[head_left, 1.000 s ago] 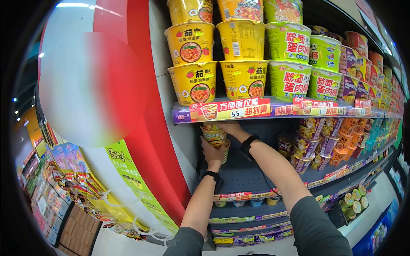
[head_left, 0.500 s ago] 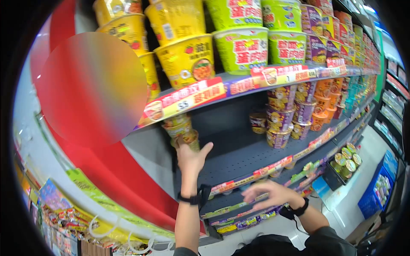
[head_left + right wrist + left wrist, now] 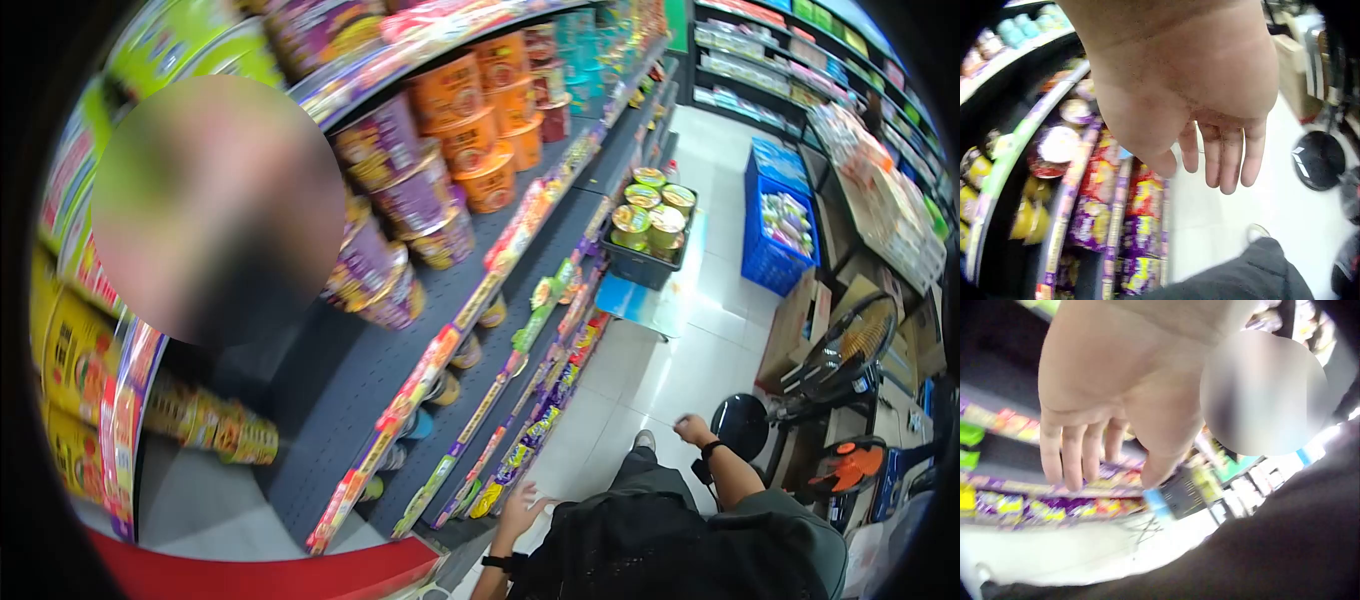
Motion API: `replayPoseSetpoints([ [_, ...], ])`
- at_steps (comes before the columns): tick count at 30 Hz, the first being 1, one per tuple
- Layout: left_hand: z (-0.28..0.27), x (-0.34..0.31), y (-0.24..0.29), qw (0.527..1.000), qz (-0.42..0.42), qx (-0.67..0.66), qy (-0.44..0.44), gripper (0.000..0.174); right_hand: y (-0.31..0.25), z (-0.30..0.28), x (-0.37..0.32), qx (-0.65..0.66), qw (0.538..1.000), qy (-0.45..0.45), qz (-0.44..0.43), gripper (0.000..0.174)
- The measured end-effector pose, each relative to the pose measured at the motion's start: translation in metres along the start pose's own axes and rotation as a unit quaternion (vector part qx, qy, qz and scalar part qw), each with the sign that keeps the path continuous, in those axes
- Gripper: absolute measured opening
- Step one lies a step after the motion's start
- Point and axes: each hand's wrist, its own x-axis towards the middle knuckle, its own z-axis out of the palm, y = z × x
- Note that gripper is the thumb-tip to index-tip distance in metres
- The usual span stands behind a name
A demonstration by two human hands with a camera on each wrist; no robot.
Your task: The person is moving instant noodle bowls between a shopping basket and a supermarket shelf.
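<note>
Both hands hang low beside the body and hold nothing. My left hand is near the lower shelf fronts, its fingers relaxed; the left wrist view shows the bare palm with fingers pointing down. My right hand hangs over the pale floor, fingers loosely bent, and its palm is bare in the right wrist view. On the shelf at the left lies the stack of yellowish noodle cups, away from both hands. Purple noodle cups and orange noodle cups stand stacked farther along the same shelf.
A dark crate of noodle cups stands on a low stand in the aisle. Behind it is a blue basket of packets. At the right are cardboard boxes and a black fan. Tiled floor runs between.
Both hands have come away from the stacked cups on the shelf and dropped to the body's sides. The head view has swung right, along the shelves and down the aisle.
</note>
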Motion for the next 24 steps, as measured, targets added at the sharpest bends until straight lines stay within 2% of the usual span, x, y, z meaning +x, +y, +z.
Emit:
replayPoseSetpoints([
  [1, 0.027, -0.001, -0.047, 0.995, -0.057, 0.082, 0.027, 0.062, 0.041, -0.009, -0.004, 0.047, 0.991, -0.049, 0.115, 0.029],
  [2, 0.047, -0.004, -0.081, 0.978, -0.112, 0.165, 0.055, 0.060, 0.108, 0.001, -0.006, -0.014, 0.986, -0.064, 0.152, 0.027],
  [3, 0.057, -0.006, -0.103, 0.938, -0.119, 0.320, -0.056, 0.061, 0.195, 0.024, -0.003, -0.115, 0.972, -0.109, 0.172, 0.033],
  [4, 0.090, -0.057, -0.176, 0.938, -0.117, 0.320, -0.058, 0.061, 0.241, 0.024, -0.018, -0.238, 0.948, -0.155, 0.142, 0.033],
  [5, 0.089, -0.072, -0.144, 0.889, 0.159, 0.429, -0.006, 0.066, 0.274, 0.022, -0.026, -0.134, 0.897, -0.299, 0.295, 0.052],
  [6, 0.096, -0.032, -0.137, 0.758, 0.421, 0.496, 0.048, 0.074, 0.298, 0.005, -0.012, -0.133, 0.897, -0.298, 0.297, 0.052],
  [7, 0.121, -0.014, -0.125, 0.757, 0.423, 0.495, 0.050, 0.074, 0.316, -0.001, -0.021, -0.185, 0.919, -0.297, 0.183, 0.048],
  [8, 0.143, 0.000, -0.115, 0.795, 0.376, 0.475, 0.032, 0.069, 0.329, 0.008, -0.036, -0.234, 0.924, -0.293, 0.070, 0.045],
  [9, 0.158, 0.015, -0.108, 0.829, 0.328, 0.453, 0.013, 0.064, 0.349, -0.007, -0.031, -0.280, 0.916, -0.285, -0.045, 0.042],
  [10, 0.162, 0.020, -0.094, 0.860, 0.274, 0.431, -0.014, 0.059, 0.356, 0.000, -0.022, -0.316, 0.893, -0.280, -0.155, 0.039],
  [11, 0.164, 0.025, -0.089, 0.886, 0.218, 0.408, -0.042, 0.054, 0.338, -0.031, -0.040, -0.346, 0.859, -0.271, -0.263, 0.036],
  [12, 0.166, 0.033, -0.086, 0.907, 0.160, 0.383, -0.069, 0.049, 0.325, -0.087, -0.033, -0.021, 0.973, -0.220, 0.060, 0.033],
  [13, 0.179, 0.047, -0.082, 0.925, 0.103, 0.353, -0.093, 0.045, 0.365, -0.103, 0.001, 0.427, 0.843, -0.256, 0.207, 0.030],
  [14, 0.189, 0.084, -0.086, 0.938, 0.045, 0.323, -0.116, 0.041, 0.357, -0.107, 0.032, 0.304, 0.915, -0.226, 0.141, 0.024],
  [15, 0.185, 0.117, -0.089, 0.946, -0.014, 0.291, -0.139, 0.037, 0.343, -0.097, 0.049, 0.193, 0.924, -0.197, 0.264, 0.032],
  [16, 0.189, 0.157, -0.060, 0.953, -0.063, 0.253, -0.155, 0.034, 0.267, -0.164, 0.052, 0.175, 0.923, -0.237, 0.247, 0.020],
  [17, 0.217, 0.168, -0.027, 0.955, -0.111, 0.215, -0.171, 0.031, 0.244, -0.186, 0.068, 0.196, 0.931, -0.206, 0.229, 0.022],
  [19, 0.242, 0.227, 0.039, 0.958, -0.276, 0.039, -0.073, 0.032, 0.207, -0.229, 0.108, 0.146, 0.969, -0.167, 0.109, 0.032],
  [20, 0.251, 0.258, 0.047, 0.966, -0.243, 0.051, -0.068, 0.035, 0.193, -0.239, 0.124, 0.188, 0.973, -0.111, 0.071, 0.036],
  [21, 0.262, 0.290, 0.051, 0.974, -0.209, 0.062, -0.063, 0.040, 0.181, -0.255, 0.147, 0.274, 0.953, -0.103, 0.073, 0.041],
  [22, 0.273, 0.315, 0.069, 0.980, -0.175, 0.076, -0.059, 0.045, 0.155, -0.276, 0.159, 0.268, 0.958, -0.082, 0.062, 0.043],
  [24, 0.297, 0.363, 0.104, 0.985, -0.126, 0.103, -0.055, 0.059, 0.130, -0.307, 0.187, 0.340, 0.938, -0.060, 0.034, 0.043],
])
